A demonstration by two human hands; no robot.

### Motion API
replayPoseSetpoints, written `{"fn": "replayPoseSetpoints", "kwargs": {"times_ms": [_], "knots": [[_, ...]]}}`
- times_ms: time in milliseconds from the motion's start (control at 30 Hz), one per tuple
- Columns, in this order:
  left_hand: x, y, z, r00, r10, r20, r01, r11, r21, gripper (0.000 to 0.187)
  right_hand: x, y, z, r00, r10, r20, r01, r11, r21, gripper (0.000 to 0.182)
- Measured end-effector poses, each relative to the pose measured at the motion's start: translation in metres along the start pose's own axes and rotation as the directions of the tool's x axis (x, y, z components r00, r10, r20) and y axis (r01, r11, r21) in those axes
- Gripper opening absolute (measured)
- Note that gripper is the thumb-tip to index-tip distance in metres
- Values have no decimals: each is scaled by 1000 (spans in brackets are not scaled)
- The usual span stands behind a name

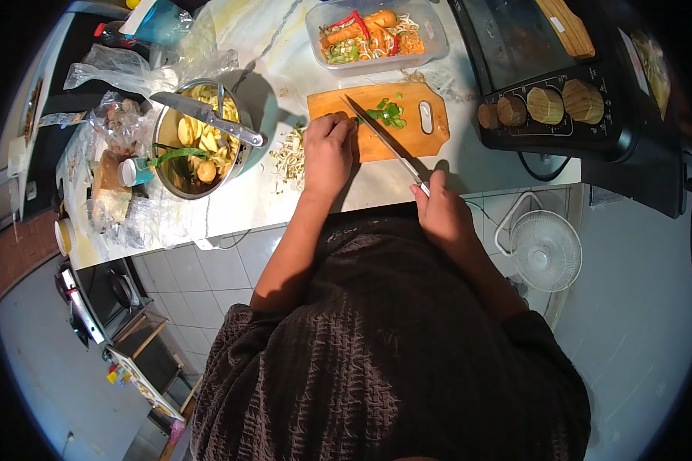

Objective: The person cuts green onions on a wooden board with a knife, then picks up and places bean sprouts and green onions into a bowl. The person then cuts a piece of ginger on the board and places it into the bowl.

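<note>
My right hand (pixel 444 209) is closed around the handle of a kitchen knife (pixel 383 137), whose long blade slants across the wooden cutting board (pixel 421 96). On the board's left edge, my left hand (pixel 330 154) has its fingers curled down beside the blade. A bit of green vegetable shows at those fingertips; most of what they press on is hidden. Chopped green pieces (pixel 388 114) lie on the board just beyond the blade. Bean sprouts (pixel 287 160) are scattered on the counter to the left of my left hand.
A metal pot (pixel 194 192) holds yellow cut pieces, with a second knife (pixel 207 119) across its rim. A plastic container (pixel 377 65) of vegetables stands behind the board. A black appliance with wooden knobs (pixel 544 106) sits right; plastic bags (pixel 119 69) lie left. A fan (pixel 546 250) stands below.
</note>
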State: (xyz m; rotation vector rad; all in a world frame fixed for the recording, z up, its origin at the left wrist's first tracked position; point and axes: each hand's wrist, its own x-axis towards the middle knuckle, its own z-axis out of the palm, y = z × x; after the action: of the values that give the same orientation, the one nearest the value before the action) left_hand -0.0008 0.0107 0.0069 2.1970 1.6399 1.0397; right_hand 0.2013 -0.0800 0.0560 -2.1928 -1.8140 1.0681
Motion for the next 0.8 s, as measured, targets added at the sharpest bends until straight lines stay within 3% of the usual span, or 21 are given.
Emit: {"fn": "replayPoseSetpoints", "kwargs": {"times_ms": [167, 233, 567, 800], "knots": [[-2, -2, 2, 1000, -9, 12, 9, 1000, -8, 9, 2, -1, -1, 1000, -15, 8, 15, 999, -51, 37], [-1, -1, 0, 1000, -13, 18, 13, 1000, -10, 9, 3, -6, -6, 998, 49, 50, -47, 998, -44, 34], [3, 0, -3, 1000, 1, 19, 0, 999, -53, 10, 16, 2, 2, 997, -4, 82, 10, 997, -70, 37], [2, -1, -4, 999, 24, 24, -24, 999, -27, 9, 25, -2, 8, 999, -48, 15, 50, 991, -121, 40]]}}
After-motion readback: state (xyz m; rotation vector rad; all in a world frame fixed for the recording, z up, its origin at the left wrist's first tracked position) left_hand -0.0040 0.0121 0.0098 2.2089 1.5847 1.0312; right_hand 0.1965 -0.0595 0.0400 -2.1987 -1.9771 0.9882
